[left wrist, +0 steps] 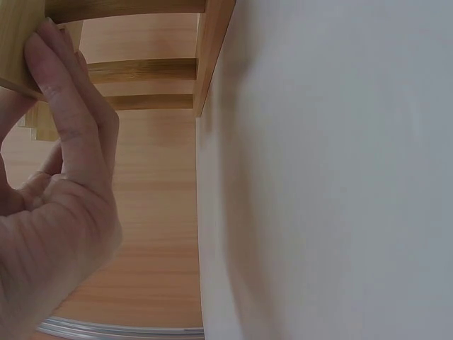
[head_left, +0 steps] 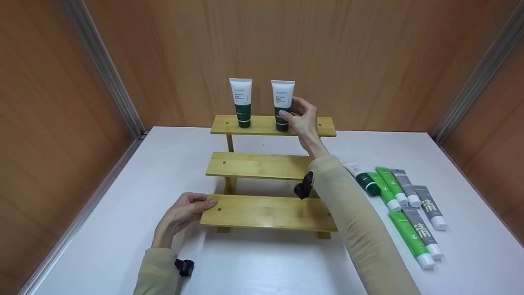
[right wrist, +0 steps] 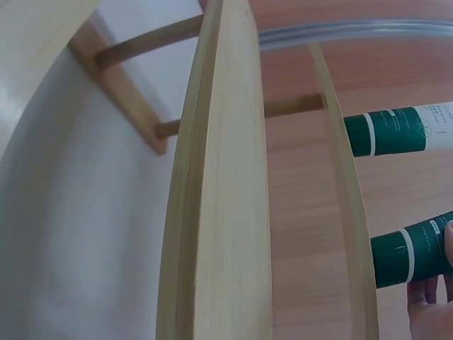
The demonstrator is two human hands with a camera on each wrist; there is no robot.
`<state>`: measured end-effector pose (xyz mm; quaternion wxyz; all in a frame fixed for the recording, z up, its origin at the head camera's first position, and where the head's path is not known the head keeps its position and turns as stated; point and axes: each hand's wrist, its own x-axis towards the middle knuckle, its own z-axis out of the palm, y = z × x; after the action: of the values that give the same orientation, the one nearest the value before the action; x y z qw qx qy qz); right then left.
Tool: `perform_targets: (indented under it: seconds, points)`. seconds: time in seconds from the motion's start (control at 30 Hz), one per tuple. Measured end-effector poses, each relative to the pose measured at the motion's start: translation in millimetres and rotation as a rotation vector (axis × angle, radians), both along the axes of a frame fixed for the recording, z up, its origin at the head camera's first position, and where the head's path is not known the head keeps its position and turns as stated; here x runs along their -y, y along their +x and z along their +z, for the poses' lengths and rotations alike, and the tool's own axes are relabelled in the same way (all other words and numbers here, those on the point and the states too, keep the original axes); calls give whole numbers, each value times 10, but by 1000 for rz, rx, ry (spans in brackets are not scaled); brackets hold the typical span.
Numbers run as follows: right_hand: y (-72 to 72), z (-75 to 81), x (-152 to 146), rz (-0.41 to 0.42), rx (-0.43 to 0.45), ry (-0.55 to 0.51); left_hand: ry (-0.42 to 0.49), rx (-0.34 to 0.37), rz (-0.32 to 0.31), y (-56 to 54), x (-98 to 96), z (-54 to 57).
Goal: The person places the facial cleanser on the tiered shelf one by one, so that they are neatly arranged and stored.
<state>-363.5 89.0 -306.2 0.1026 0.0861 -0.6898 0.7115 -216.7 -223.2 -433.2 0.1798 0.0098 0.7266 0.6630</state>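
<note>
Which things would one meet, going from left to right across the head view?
Left hand → first standing tube → second standing tube → right hand → lying white-and-dark-green tube → rightmost grey tube.

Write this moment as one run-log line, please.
left hand: grips bottom shelf | right hand: holds tube at top shelf | second tube: upright, top shelf
</note>
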Motion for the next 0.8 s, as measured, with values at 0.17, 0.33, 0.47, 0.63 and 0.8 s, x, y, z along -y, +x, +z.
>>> perform_targets:
  seconds: [0.17, 0.33, 0.47, 0.63, 0.8]
  points:
    - [-21, -15, -9, 1, -2, 0, 4, -1, 8, -16, -26, -3]
    - [-43, -31, -4, 6, -8, -9, 2, 3, 13, -6, -28, 6]
    - [-57, -31, 3, 13, -11, -25, 12, 0, 7, 4, -29, 10]
    - [-60, -32, 4, 21, -3, -23, 12, -6, 1, 1, -22, 18]
    - [-57, -28, 0, 30, 5, -18, 3, -5, 3, -2, -21, 12]
